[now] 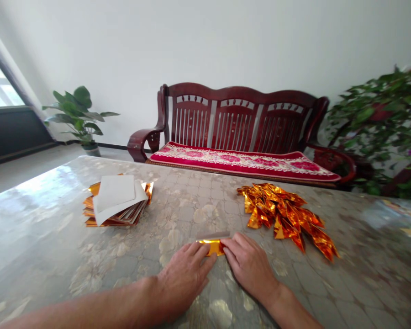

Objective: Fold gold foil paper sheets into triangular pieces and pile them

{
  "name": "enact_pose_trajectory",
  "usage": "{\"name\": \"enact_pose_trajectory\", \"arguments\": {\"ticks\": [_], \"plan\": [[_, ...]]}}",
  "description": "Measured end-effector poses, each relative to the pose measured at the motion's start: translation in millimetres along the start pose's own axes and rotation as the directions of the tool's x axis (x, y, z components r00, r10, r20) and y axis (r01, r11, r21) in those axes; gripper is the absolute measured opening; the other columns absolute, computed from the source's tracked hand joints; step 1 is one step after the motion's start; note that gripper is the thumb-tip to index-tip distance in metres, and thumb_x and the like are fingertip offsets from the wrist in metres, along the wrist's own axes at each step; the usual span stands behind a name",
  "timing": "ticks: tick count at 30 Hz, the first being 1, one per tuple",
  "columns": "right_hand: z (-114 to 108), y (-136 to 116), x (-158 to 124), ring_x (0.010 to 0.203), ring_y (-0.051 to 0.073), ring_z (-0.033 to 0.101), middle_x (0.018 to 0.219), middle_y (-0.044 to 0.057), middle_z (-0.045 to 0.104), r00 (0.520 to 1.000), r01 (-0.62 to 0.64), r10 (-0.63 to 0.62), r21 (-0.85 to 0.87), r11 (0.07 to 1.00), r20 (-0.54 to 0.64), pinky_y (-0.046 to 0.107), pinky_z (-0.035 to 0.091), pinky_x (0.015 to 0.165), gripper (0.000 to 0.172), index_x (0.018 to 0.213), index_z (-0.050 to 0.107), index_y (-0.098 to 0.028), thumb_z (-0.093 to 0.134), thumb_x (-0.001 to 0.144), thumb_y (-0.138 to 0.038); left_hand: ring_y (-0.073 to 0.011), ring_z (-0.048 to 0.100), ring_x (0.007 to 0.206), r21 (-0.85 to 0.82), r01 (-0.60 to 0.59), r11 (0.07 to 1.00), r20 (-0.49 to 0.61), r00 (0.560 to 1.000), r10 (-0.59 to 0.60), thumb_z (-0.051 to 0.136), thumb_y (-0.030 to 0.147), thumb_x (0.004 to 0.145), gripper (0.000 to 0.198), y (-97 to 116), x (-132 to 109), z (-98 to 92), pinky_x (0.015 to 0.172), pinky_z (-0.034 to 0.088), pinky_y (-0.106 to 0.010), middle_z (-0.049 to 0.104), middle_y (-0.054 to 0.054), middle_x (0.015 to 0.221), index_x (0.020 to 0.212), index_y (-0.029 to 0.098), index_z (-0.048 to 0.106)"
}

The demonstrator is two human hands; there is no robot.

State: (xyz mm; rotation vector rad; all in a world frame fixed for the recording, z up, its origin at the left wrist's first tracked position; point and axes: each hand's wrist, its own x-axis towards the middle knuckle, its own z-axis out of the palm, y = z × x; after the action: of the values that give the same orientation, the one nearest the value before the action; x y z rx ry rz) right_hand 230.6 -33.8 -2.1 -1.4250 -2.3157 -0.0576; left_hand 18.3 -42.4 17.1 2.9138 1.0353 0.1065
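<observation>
Glossy patterned tabletop (178, 214) lies beneath both hands. Open left hand (183, 281) and open right hand (248, 267) press against a shiny gold foil strip (210, 247).

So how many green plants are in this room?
2. One is a potted leafy plant on the floor by the left wall. The other is a bushy plant at the right, beside the wooden bench. The picture cuts it off, so more could be hidden.
</observation>
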Motion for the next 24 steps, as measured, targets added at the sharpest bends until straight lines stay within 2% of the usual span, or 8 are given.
{"name": "enact_pose_trajectory", "arguments": {"ticks": [7, 13, 20, 24], "plan": [[3, 1, 0, 0.084, 0.019, 0.059, 0.088, 0.004, 0.062, 0.999, -0.048, 0.048, 0.049, 0.998, -0.004, 0.03, 0.044, 0.076, 0.021, 0.103, 0.067, -0.025, 0.048, 0.096, -0.021, -0.0266, 0.051, 0.119, -0.083, 0.039, 0.996, -0.017, 0.999, -0.041, 0.05, 0.018, 0.093, 0.036, 1, -12, 1.4, 0.104, 0.043, -0.042, 0.057, -0.011, 0.126, 0.128, 0.017, 0.05], [2, 0, 3, 0.089, 0.019, 0.06, 0.093, 0.003, 0.063, 0.996, -0.084, 0.08, 0.09, 0.992, 0.046, 0.03, 0.044, 0.079, 0.018, 0.102, 0.064, -0.023, 0.048, 0.094, -0.018, -0.0274, 0.051, 0.121, -0.074, 0.067, 0.995, -0.06, 0.996, -0.071, 0.047, 0.013, 0.091, 0.037, 6, -19, 3.6, 0.105, 0.043, -0.043, 0.057, -0.011, 0.128, 0.128, 0.016, 0.05], [2, 1, 5, 0.088, 0.018, 0.059, 0.093, 0.003, 0.063, 0.998, -0.064, 0.06, 0.12, 0.991, 0.031, 0.029, 0.043, 0.08, 0.019, 0.1, 0.062, -0.022, 0.048, 0.091, -0.014, -0.0273, 0.05, 0.121, -0.085, 0.038, 0.996, -0.12, 0.992, -0.048, 0.046, 0.014, 0.092, 0.033, 5, -20, 8.1, 0.103, 0.045, -0.043, 0.057, -0.011, 0.127, 0.124, 0.017, 0.053], [-2, 2, 9, 0.085, 0.018, 0.059, 0.092, 0.003, 0.064, 0.996, -0.061, 0.053, 0.129, 0.99, 0.068, 0.028, 0.043, 0.076, 0.018, 0.097, 0.061, -0.022, 0.049, 0.088, -0.012, -0.0265, 0.052, 0.118, -0.099, 0.05, 0.994, -0.134, 0.989, -0.063, 0.045, 0.013, 0.092, 0.033, 6, -20, 9.8, 0.102, 0.046, -0.042, 0.057, -0.011, 0.126, 0.124, 0.018, 0.053]]}}
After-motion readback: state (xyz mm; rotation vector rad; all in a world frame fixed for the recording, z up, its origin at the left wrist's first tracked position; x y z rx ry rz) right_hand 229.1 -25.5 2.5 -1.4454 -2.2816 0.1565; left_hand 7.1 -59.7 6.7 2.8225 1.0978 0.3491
